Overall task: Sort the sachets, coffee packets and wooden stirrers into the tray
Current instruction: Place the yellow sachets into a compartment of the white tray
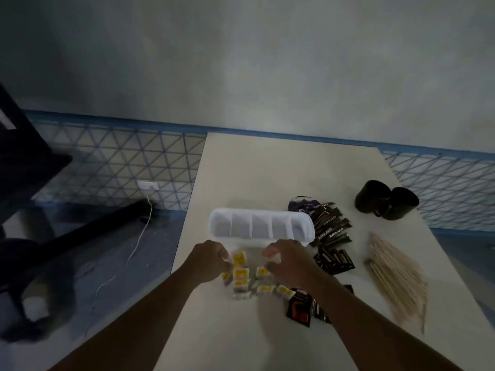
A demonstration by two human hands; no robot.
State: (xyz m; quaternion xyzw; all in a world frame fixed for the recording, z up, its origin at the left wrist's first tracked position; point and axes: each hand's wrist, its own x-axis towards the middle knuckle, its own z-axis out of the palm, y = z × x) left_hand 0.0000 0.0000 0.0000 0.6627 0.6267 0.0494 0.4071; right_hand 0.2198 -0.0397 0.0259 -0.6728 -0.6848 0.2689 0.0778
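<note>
A white tray [302, 218] with several compartments lies across the middle of the table, its compartments bare. Just in front of it sits a pile of white and yellow sachets [242, 274]. My left hand [209, 259] curls over the pile's left side, fingertips pinching a sachet. My right hand [289, 262] rests on the pile's right side, fingers bent onto the sachets; its grip is blurred. Dark brown coffee packets [330, 231] spread to the right of the tray. A bundle of wooden stirrers [396, 277] lies further right.
Two black cups [385, 202] lie near the table's right edge. Black and orange packets [301, 307] sit under my right forearm. The table's left edge drops to the floor, where a white cable [134, 253] and a dark chair stand.
</note>
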